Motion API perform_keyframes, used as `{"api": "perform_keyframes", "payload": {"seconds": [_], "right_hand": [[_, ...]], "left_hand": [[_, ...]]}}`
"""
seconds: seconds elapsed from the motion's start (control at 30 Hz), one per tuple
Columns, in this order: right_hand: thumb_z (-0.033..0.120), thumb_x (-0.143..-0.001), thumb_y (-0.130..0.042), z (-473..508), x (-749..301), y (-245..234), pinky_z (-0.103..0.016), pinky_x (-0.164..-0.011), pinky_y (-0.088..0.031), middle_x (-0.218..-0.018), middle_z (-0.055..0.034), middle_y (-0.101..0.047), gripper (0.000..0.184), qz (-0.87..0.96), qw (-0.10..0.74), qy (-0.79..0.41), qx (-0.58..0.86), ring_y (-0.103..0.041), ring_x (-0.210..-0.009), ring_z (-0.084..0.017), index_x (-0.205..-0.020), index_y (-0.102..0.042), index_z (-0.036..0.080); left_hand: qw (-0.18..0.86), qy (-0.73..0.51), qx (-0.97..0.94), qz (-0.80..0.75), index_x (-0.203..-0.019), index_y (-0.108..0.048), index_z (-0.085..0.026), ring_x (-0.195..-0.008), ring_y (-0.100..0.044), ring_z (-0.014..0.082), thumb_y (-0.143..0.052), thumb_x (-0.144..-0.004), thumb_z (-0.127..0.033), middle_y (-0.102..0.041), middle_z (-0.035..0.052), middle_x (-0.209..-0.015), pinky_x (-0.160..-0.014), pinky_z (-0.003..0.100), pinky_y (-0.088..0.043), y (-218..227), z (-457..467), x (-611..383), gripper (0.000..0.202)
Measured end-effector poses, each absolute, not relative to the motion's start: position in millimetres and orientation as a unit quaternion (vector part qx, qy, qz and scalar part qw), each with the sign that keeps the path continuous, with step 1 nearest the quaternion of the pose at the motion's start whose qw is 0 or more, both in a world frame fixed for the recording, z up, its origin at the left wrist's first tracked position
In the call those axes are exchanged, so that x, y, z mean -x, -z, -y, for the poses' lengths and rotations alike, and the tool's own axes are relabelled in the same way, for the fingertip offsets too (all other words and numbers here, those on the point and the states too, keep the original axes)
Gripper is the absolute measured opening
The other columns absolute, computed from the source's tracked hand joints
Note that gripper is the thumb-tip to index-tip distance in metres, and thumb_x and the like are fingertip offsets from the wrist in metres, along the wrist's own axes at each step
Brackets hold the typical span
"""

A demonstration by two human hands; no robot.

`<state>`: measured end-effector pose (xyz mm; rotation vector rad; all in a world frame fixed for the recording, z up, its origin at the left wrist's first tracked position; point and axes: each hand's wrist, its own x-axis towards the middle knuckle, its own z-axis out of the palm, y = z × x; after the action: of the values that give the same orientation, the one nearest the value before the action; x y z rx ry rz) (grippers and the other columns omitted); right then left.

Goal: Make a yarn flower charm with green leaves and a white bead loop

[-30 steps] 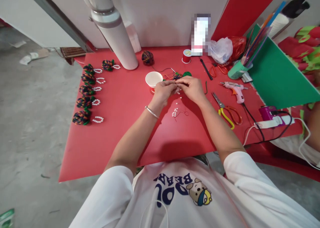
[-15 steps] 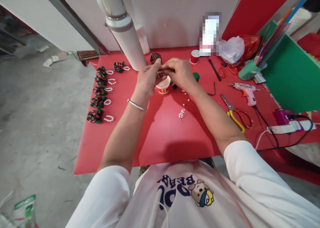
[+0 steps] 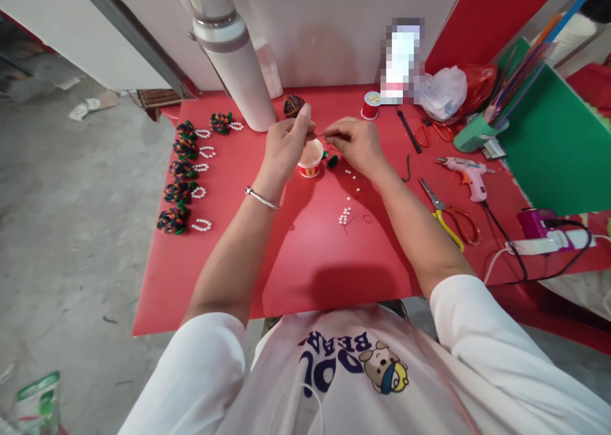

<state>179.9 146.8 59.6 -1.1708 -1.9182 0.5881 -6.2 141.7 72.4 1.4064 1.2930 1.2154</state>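
Above a small paper cup (image 3: 310, 167), my left hand (image 3: 285, 145) is closed in a pinch, thumb up. A thin red thread (image 3: 320, 135) spans the gap to my right hand (image 3: 357, 144), whose fingertips are pinched on it. Whether beads sit inside my left fingers is hidden. Loose white beads (image 3: 344, 217) lie on the red table (image 3: 305, 250) below, with a loop of red thread beside them. Dark green pieces (image 3: 332, 161) lie just right of the cup. A ball of multicoloured yarn (image 3: 293, 106) is behind my left hand.
Several yarn bundles (image 3: 172, 220) with bead loops (image 3: 201, 225) line the table's left side. A white lamp post (image 3: 241, 72) and thread spool (image 3: 371, 105) stand at the back. Scissors (image 3: 446, 215), a pink glue gun (image 3: 470, 175) and a power strip (image 3: 548, 243) lie right.
My hands have drawn apart, and red thread now shows between them. White beads seen earlier at my left fingers are no longer visible. The view has shifted slightly.
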Motion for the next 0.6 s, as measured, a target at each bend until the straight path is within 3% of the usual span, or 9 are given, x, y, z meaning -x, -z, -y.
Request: {"api": "perform_keyframes", "payload": {"seconds": [0.17, 0.3, 0.43, 0.6], "right_hand": [[0.026, -0.096, -0.074, -138, -218, -43, -0.041, -0.095, -0.060, -0.104, -0.0047, -0.084, 0.013, 0.733, 0.403, -0.208, 0.507, -0.077, -0.099, -0.023, -0.101, -0.086, 0.022], [0.020, -0.092, -0.078, -126, -257, -33, -0.041, -0.092, -0.061, -0.099, -0.0039, -0.085, 0.014, 0.733, 0.334, -0.194, 0.559, -0.078, -0.093, -0.024, -0.101, -0.088, 0.024], [0.016, -0.089, -0.081, -118, -273, -28, -0.042, -0.096, -0.060, -0.100, -0.0041, -0.086, 0.016, 0.754, 0.253, -0.169, 0.583, -0.079, -0.099, -0.026, -0.099, -0.089, 0.026], [0.015, -0.087, -0.084, -117, -269, -29, -0.042, -0.093, -0.061, -0.100, -0.0058, -0.086, 0.020, 0.772, 0.182, -0.155, 0.590, -0.079, -0.099, -0.027, -0.103, -0.090, 0.026]], "left_hand": [[0.314, -0.532, -0.593, -0.517, -0.090, -0.077, -0.019, -0.080, -0.072, 0.0155, -0.062, -0.105, -0.059, -0.073, 0.0032, -0.076, -0.074, 0.025, -0.056, -69, -125, 0, 0.045], [0.258, -0.498, -0.671, -0.486, -0.084, -0.074, -0.018, -0.078, -0.068, 0.0150, -0.066, -0.104, -0.037, -0.073, 0.0029, -0.078, -0.074, 0.026, -0.054, -55, -95, -13, 0.029], [0.262, -0.416, -0.743, -0.454, -0.084, -0.075, -0.018, -0.082, -0.069, 0.0167, -0.065, -0.093, -0.015, -0.076, 0.0041, -0.085, -0.080, 0.030, -0.055, -21, -63, -29, 0.014], [0.284, -0.364, -0.755, -0.465, -0.083, -0.078, -0.019, -0.084, -0.073, 0.0187, -0.065, -0.093, -0.017, -0.080, 0.0069, -0.090, -0.082, 0.031, -0.058, 8, -45, -35, 0.017]]}}
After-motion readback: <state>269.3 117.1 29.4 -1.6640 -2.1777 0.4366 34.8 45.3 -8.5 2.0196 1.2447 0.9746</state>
